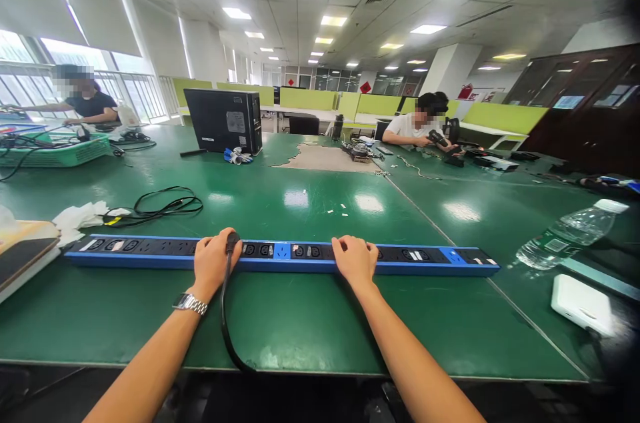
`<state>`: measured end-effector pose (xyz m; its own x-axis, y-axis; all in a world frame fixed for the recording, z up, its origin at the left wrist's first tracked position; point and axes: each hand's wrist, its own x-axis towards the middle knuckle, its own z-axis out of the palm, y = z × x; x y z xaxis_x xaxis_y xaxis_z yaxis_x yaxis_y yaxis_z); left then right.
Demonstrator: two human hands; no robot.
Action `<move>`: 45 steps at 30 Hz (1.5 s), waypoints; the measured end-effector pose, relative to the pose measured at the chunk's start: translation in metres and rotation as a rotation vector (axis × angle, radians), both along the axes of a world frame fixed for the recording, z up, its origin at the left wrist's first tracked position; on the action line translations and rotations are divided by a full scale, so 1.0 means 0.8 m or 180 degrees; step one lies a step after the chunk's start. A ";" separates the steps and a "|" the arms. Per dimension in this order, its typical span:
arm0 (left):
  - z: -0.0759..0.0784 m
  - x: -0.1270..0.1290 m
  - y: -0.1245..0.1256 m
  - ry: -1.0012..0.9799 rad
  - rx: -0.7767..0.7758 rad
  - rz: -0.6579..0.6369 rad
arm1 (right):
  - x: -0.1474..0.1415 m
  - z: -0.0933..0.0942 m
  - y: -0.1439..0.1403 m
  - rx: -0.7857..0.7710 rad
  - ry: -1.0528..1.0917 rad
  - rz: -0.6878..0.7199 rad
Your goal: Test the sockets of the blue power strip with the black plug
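Plug (pixel 231 241) pinched in left hand (pixel 213 263) grip (over power strip (pixel 280 255)), right hand (pixel 356 261) flat on strip.

Bare forearms, silver wristwatch (pixel 191 303) on left

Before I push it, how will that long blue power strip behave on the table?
The power strip looks rigid, so it would likely slide as one piece. Pushed near one end, it would probably pivot. The plugged-in black cable may drag against it.
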<state>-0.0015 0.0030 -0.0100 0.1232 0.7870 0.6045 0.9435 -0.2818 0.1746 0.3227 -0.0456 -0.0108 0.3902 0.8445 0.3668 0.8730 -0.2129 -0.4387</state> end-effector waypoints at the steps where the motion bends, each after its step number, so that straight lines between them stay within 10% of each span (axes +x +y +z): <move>1: -0.001 -0.001 0.000 -0.0006 -0.0002 -0.0005 | -0.001 0.001 -0.001 -0.0019 0.0006 -0.0006; 45: -0.003 -0.003 0.002 -0.0094 -0.0049 0.0045 | 0.003 -0.005 -0.009 0.0076 -0.0017 0.0213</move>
